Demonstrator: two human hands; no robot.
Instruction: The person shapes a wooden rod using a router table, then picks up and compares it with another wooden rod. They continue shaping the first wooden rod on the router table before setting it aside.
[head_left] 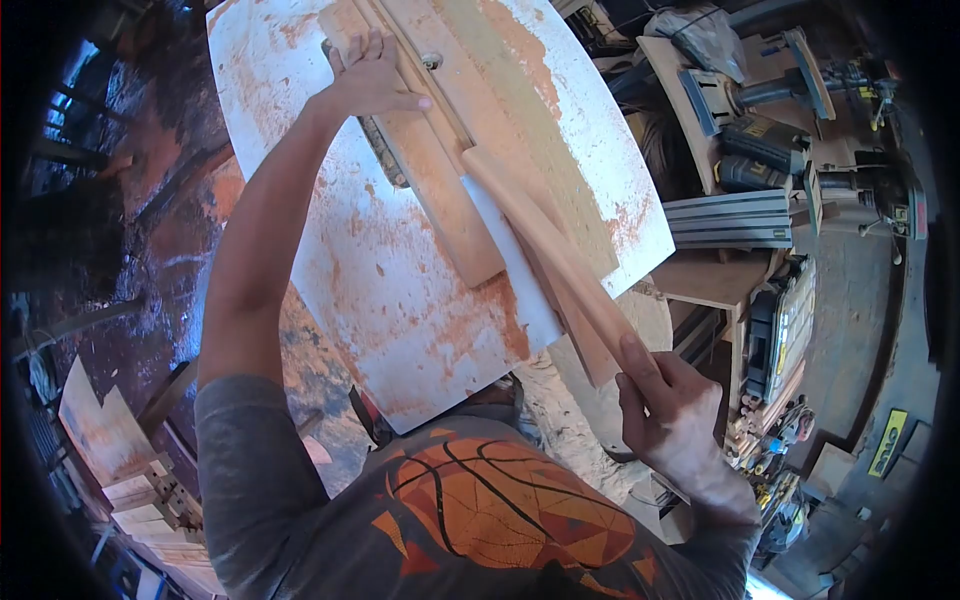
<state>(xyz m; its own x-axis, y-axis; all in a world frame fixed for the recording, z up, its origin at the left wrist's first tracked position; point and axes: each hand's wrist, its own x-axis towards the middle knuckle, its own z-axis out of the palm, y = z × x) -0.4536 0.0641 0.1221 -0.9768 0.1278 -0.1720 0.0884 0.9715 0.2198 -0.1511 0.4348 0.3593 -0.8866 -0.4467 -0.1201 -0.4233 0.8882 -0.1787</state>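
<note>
My left hand (372,82) lies with fingers spread on a flat wooden board (440,190) at the upper middle of the white, dust-covered work surface (400,320). My right hand (665,405) grips the near end of a long narrow wooden strip (545,240), thumb on top. The strip slants from the boards' centre down to the right, past the surface's edge. Under and beside it lies a wider wooden board (515,130) with a greyish-brown band. A thinner wood piece (593,355) shows below the strip, its end also past the edge.
On the right, a wooden bench (710,275) holds black and yellow power tools (755,145), grey metal rails (730,218) and a clear plastic bag (700,35). Wood offcuts (105,425) stand at the lower left. A black case (770,330) is at the right.
</note>
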